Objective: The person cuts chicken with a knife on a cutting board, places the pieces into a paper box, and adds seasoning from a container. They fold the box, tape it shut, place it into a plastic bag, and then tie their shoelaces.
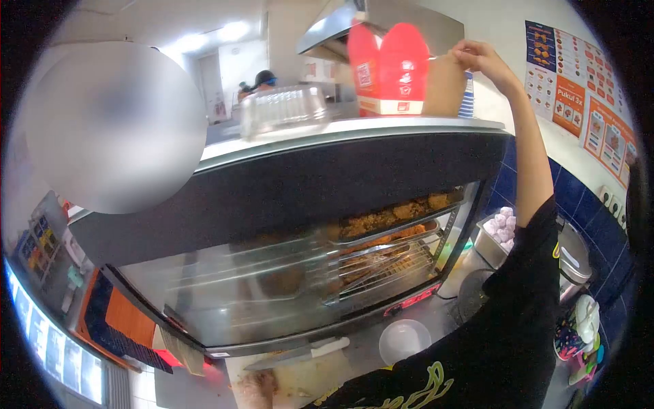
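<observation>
Right hand: raised over the warming cabinet (327, 184), the right hand (477, 58) has its fingers bent onto the upper edge of the brown carton (444, 85), pinching it.
Left hand: low beside the knife, the left hand (259, 390) is blurred; whether it is open or gripping, I cannot tell.
Cartons: the brown carton, matte and card-like, stands on the cabinet top next to the red carton (392, 68), which has glossy rounded flaps, white print and a pale lower band.
Clear containers: ribbed, see-through plastic containers (285, 109) lie on the cabinet top, to the left of the red carton.
Cabinet: a dark panel above glass; inside, metal trays (395, 221) carry rough, golden-brown fried pieces, with a wire rack (388, 269) and tongs (375, 273) lower down.
Board: a pale cutting board (320, 375), marked with brown crumbs, lies on the metal worktop (184, 390); across it rests a knife (300, 354) with a white handle.
Bowl: a round, smooth white bowl (405, 342) sits near the cabinet's front edge.
Steel tub: a rectangular metal tub (488, 244) holds whitish, crinkled wrapped lumps (501, 227).
Wall: navy tiles (579, 204) below printed posters (579, 88).
</observation>
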Demonstrator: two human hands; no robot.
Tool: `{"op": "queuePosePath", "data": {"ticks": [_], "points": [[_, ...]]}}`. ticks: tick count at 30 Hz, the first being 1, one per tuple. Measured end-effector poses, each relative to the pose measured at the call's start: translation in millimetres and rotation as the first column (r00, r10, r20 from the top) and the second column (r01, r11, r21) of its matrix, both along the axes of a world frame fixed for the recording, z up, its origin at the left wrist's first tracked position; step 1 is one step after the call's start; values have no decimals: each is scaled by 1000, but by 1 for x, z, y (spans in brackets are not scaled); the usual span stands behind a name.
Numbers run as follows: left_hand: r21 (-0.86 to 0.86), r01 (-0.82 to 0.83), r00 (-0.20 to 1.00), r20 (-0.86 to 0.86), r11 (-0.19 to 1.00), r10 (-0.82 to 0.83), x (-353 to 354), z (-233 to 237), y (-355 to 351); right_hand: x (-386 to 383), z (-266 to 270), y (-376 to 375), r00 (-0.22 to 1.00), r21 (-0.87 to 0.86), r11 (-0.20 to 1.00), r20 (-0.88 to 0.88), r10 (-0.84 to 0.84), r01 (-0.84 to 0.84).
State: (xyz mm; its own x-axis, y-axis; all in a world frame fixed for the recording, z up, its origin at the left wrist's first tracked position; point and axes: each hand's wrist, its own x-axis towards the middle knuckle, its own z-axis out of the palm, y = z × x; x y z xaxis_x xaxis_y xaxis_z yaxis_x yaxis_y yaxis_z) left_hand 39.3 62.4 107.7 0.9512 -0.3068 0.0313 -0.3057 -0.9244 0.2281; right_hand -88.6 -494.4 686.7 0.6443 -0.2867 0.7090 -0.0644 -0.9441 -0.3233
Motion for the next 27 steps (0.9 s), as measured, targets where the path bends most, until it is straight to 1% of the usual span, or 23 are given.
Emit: {"op": "queuePosePath", "data": {"ticks": [1,2,3,4,5,6,7,8,9,10,11,12,13,14,15,17,19,20,22,23,25,26,27], "points": [[16,-31,998,61,999,29,-8,25,-13,0,4,-1,997,36,999,-72,24,-22],[16,-34,997,74,999,33,-8,43,-20,1,7,-2,998,36,999,-60,28,-26],[-76,79,936,349,994,-47,-9,58,-28,2,12,-2,990,48,995,-114,89,-84],[-130,211,796,598,969,-93,-10,77,-40,3,15,-3,974,63,988,-171,150,-141],[-130,208,795,600,969,-90,-8,98,-56,5,16,-3,974,63,988,-168,153,-144],[-253,318,777,621,914,-98,-3,128,-77,7,15,-4,960,93,973,-168,223,-210],[-366,417,760,643,832,-98,1,161,-98,8,15,-6,940,122,953,-168,296,-278],[-326,547,636,760,771,-129,-4,198,-122,8,14,-11,937,120,950,-171,306,-288],[-264,660,494,858,703,-142,-14,239,-149,9,14,-16,923,66,933,-141,359,-353],[-185,816,334,924,548,-186,-23,282,-175,9,13,-20,904,11,910,-112,413,-415],[-68,869,173,970,490,-172,-31,315,-203,10,11,-23,899,8,905,-113,424,-426],[-21,912,95,983,409,-160,-38,350,-233,11,10,-25,909,-20,915,-121,398,-403],[46,932,-3,993,359,-119,-41,381,-265,10,9,-27,920,-49,925,-128,369,-378],[55,929,-33,997,365,-67,-46,408,-298,8,9,-26,918,-53,921,-126,377,-386],[56,884,-26,997,464,-72,-49,433,-326,6,8,-23,916,-42,919,-113,386,-392],[-18,790,53,998,613,-38,-47,472,-383,4,9,-21,911,-37,913,-97,401,-406],[25,811,-56,998,584,34,-44,501,-407,4,10,-25,913,-55,913,-90,398,-403],[27,808,-58,998,588,33,-43,510,-416,3,10,-26,911,-54,911,-88,403,-408],[36,729,-3,999,683,-49,-41,523,-430,2,10,-28,869,-48,871,-114,482,-490],[41,727,-6,999,686,-53,-39,527,-436,1,10,-29,867,-46,869,-109,486,-493],[-15,644,73,997,765,-41,-38,532,-443,1,11,-30,865,-49,865,-87,494,-499],[-12,641,71,996,767,-44,-36,533,-444,1,12,-29,864,-47,864,-84,497,-502],[11,647,0,1000,762,-15,-33,532,-445,2,14,-28,860,-65,859,-83,503,-508]]}}
